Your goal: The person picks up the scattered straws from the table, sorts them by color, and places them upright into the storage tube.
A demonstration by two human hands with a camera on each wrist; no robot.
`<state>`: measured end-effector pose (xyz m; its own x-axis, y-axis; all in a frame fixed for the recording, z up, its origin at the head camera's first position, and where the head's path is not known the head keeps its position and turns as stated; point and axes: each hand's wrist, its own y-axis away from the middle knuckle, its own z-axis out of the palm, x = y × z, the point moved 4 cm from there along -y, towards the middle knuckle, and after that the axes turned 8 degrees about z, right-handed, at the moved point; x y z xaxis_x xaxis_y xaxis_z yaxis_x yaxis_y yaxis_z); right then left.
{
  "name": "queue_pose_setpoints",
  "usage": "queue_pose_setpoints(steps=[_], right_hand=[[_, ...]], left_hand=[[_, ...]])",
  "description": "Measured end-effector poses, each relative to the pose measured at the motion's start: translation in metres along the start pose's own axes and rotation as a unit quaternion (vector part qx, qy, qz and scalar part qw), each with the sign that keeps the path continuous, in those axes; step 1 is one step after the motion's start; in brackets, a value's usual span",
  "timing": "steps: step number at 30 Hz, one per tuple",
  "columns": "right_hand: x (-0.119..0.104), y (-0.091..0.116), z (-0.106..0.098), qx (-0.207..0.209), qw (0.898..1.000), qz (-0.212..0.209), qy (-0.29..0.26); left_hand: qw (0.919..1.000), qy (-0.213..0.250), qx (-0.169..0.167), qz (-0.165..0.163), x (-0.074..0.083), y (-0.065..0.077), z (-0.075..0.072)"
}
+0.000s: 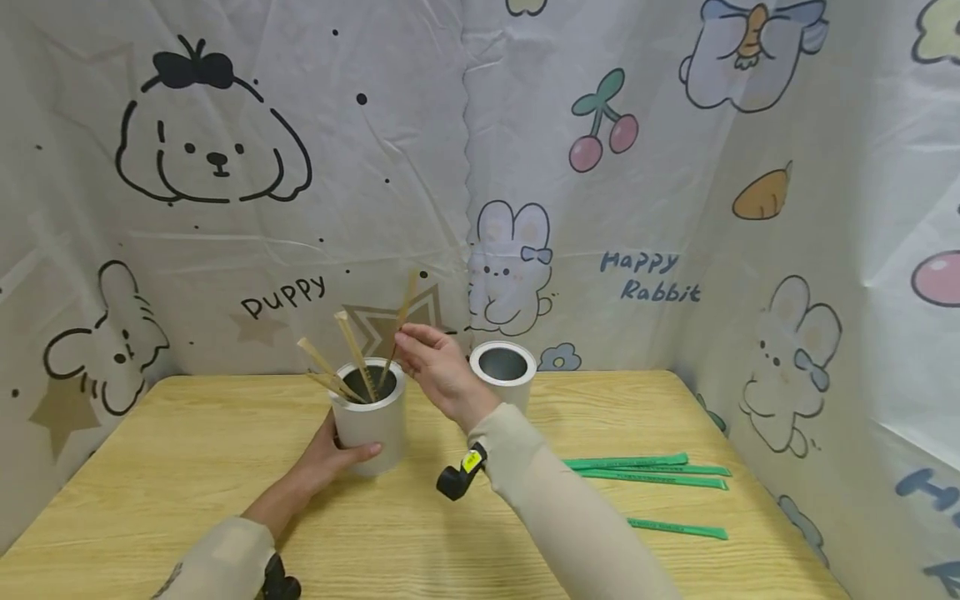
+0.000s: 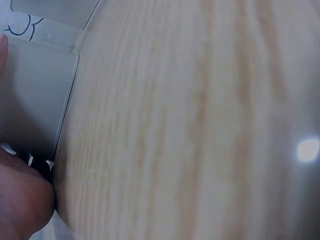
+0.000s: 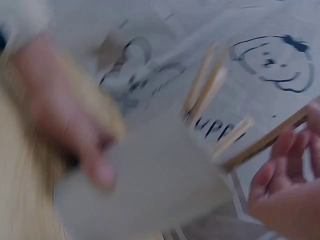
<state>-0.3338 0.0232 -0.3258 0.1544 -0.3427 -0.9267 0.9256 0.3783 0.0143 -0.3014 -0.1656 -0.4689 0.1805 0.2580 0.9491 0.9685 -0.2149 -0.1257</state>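
Observation:
My left hand point(image 1: 327, 460) grips the near white cylindrical container point(image 1: 372, 440) from its left side, thumb across the front. Several slim tan stick-shaped packets point(image 1: 350, 343) lean in it, their tops fanned out above the rim. With fingertips and thumb, my right hand point(image 1: 444, 375) pinches one tan stick packet point(image 1: 408, 298), its lower end inside the container's mouth. In the right wrist view this held packet point(image 3: 267, 141) slants away from the others. The left wrist view shows only part of the left hand point(image 2: 25, 197) beside the container's wall point(image 2: 37, 95).
A second white container point(image 1: 522, 393) stands behind my right wrist. Several green stick packets point(image 1: 637, 462) lie together on the wooden table point(image 1: 225, 433) at the right, and another green packet point(image 1: 682, 528) lies nearer. A printed cloth point(image 1: 390, 167) hangs behind the table.

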Motion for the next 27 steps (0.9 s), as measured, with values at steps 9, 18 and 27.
queue_pose_setpoints(steps=[9, 18, 27], right_hand=[[-0.006, 0.021, -0.052, 0.060, 0.975, 0.008, 0.212], [-0.012, 0.051, -0.080, 0.023, 0.956, 0.031, 0.291], [-0.011, 0.070, -0.082, -0.022, 0.938, 0.013, 0.345]], left_hand=[[0.9999, -0.007, 0.013, -0.006, 0.000, -0.003, -0.001], [0.9998, -0.011, 0.006, -0.015, 0.002, -0.001, 0.000], [0.9997, -0.018, 0.008, -0.016, 0.001, 0.000, 0.001]])
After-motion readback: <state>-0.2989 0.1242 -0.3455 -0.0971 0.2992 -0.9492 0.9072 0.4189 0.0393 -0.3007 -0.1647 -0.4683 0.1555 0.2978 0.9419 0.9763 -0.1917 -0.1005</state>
